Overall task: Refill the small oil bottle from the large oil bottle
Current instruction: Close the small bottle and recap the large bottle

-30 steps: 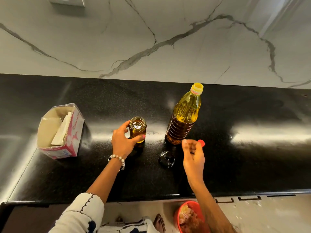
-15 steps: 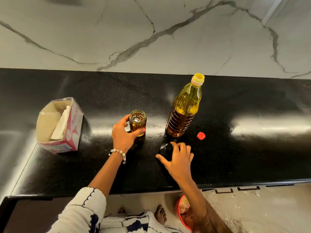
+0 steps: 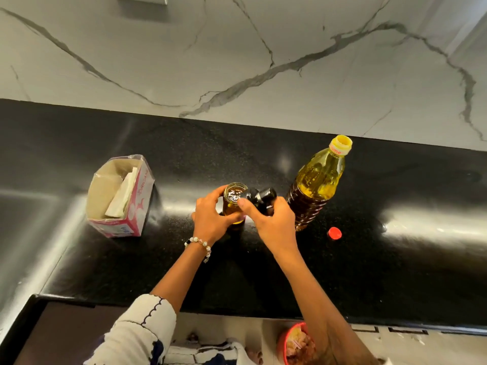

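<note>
Now your left hand (image 3: 210, 222) grips the small bottle (image 3: 233, 201); your right hand (image 3: 274, 222) holds the black cap (image 3: 261, 200) at its 3 o'clock rim; misaligned, it could tip oil onto the desk (image 3: 395, 259).

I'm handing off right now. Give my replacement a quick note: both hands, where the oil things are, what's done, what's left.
Left hand: grips the small glass oil bottle, upright on the black counter, mouth open, oil inside.
Right hand: holds the black dispenser cap beside that mouth, not seated.
Large yellow plastic oil bottle: upright to the right, uncapped; its small red cap lies on the counter nearby.
Done: apparently the pour.
Left: fit the black cap, recap the large bottle.
</note>
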Demonstrator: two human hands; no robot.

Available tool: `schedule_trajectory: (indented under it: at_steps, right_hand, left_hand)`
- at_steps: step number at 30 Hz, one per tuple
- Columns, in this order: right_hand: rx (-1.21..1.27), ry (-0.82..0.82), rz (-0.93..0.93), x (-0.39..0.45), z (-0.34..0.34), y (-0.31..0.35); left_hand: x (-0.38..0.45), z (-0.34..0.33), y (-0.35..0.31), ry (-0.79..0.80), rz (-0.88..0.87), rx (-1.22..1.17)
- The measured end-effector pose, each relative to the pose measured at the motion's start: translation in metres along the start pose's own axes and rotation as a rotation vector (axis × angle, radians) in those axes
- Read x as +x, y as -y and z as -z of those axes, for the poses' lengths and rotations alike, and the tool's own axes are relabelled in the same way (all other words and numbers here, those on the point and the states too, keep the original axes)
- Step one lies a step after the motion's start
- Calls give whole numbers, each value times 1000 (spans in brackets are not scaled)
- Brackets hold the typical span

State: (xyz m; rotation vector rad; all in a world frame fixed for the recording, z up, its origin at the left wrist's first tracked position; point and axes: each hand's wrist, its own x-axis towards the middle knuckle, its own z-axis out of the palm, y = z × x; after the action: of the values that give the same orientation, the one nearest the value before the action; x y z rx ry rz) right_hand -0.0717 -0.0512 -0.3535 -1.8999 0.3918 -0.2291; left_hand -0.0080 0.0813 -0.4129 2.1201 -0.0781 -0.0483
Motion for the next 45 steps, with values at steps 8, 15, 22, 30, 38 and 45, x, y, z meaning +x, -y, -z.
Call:
schedule_trajectory:
  at_steps: [8, 15, 22, 30, 38, 45]
  right_hand:
    - [-263, 58, 143, 51, -21, 21]
    - [-415, 226, 292, 60, -26, 11]
    - [-517, 323, 459, 63, -28, 3]
    - [-515, 201, 456, 59, -34, -1]
    - [-283, 392, 263, 65, -15, 14]
    - [-420, 509, 391, 73, -13, 14]
  left_hand:
    - [6, 6, -5, 24, 23, 3]
    - [7, 6, -3, 44, 30, -38]
    - [11, 11, -3, 25, 15, -24]
    - [11, 10, 1, 21, 10, -24]
    - [11, 12, -2, 8, 30, 8]
    - [11, 10, -2, 20, 50, 22]
